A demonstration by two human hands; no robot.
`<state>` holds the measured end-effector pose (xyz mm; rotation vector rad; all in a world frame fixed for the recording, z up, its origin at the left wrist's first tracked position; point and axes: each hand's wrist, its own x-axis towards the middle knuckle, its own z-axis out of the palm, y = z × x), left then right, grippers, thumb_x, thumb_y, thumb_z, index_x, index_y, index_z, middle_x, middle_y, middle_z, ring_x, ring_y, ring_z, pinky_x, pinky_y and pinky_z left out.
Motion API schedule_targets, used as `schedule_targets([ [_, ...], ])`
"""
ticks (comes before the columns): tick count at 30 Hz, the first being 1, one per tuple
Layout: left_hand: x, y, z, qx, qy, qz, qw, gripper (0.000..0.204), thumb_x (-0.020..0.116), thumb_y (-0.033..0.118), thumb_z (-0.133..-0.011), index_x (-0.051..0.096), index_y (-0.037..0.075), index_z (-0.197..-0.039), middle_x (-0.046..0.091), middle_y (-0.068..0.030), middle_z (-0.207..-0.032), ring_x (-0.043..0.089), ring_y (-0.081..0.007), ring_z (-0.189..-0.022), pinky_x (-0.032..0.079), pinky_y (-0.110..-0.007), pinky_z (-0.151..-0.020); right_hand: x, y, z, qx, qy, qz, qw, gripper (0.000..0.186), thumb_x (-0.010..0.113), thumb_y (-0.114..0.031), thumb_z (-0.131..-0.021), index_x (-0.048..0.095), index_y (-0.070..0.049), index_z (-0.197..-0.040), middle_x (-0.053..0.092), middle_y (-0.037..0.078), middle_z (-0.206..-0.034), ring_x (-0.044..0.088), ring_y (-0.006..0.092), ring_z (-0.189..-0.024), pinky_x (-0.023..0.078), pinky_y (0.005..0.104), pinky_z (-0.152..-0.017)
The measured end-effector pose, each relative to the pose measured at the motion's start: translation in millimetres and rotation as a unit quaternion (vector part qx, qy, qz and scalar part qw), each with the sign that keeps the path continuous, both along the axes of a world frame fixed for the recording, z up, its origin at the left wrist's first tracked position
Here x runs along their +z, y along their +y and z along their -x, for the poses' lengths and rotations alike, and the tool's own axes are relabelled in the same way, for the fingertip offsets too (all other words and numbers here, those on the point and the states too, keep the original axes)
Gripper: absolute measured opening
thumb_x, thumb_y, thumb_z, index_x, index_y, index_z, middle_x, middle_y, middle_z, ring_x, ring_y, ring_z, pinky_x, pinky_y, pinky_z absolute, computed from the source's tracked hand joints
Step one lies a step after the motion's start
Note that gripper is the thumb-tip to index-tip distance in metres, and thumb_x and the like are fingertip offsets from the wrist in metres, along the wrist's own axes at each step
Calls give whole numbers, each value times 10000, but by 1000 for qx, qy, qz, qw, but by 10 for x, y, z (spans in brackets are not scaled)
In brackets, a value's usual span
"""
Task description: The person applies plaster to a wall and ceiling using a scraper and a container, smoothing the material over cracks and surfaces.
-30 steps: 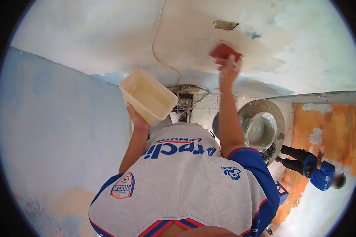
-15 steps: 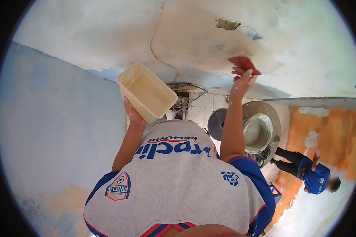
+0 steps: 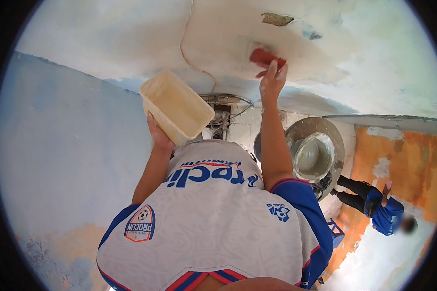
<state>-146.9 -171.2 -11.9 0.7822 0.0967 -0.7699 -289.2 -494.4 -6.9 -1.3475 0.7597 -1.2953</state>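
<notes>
My left hand (image 3: 159, 133) grips a cream rectangular plastic tub (image 3: 182, 104) from its side, its opening tilted toward me. A pale film coats the inside of the tub. Up at the patchy white wall (image 3: 228, 36), my right hand (image 3: 273, 81) pinches a thin red putty spreader (image 3: 262, 56), which looks to be against the surface. The spreader is slightly smeared by motion. Pale residue marks the fingers of the right hand. A beige damp-looking area surrounds the spreader, with a chipped patch (image 3: 277, 19) above it.
Below my right forearm stands a pale round bucket (image 3: 314, 156) within a wide grey round rim (image 3: 298, 131). Pipes and cables (image 3: 222, 121) come out low between my arms. A bluish wall (image 3: 68, 145) rises at left. A person in blue (image 3: 387, 216) stands at right by an orange-patched wall (image 3: 408, 155).
My right hand has swept the red spreader left and upward across the wall. The left hand with the tub has shifted only slightly up and left in view.
</notes>
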Motion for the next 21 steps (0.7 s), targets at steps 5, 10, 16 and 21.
schedule_targets([
  [5, -92, 114, -11, 52, 2, -6, 999, 690, 358, 603, -1029, 353, 147, -1547, 486, -96, -1501, 494, -305, -1352, 438, -460, -1115, 274, -225, 538, -85, -69, -30, 994, 253, 427, -247, -1099, 435, -19, -1208, 669, 154, -1062, 705, 184, -806, 517, 265, -541],
  [10, 32, 48, 0, 3, 1, 10, 1000, 682, 358, 597, -1031, 355, 149, -1546, 488, -96, -1500, 499, -303, -1350, 446, -460, -1109, 11, 15, 103, 6, -64, -34, 997, 345, 473, -269, -1087, 426, 0, -1299, 652, 155, -1077, 694, 171, -733, 514, 260, -520],
  [16, -20, 160, 76, 38, 17, 34, 999, 670, 355, 586, -1037, 355, 151, -1547, 485, -97, -1505, 507, -304, -1344, 443, -461, -1115, 202, -323, 722, -89, -76, -53, 992, 354, 464, -368, -1089, 430, -45, -1228, 702, 150, -1016, 636, 143, -648, 459, 231, -499],
  [21, 28, 168, 115, 29, 23, 42, 998, 663, 359, 588, -1039, 360, 160, -1545, 487, -93, -1505, 509, -302, -1343, 443, -458, -1118, -62, 238, 122, 56, -37, -56, 996, 289, 527, -254, -1065, 494, -18, -1229, 703, 134, -1022, 703, 163, -812, 522, 251, -544],
])
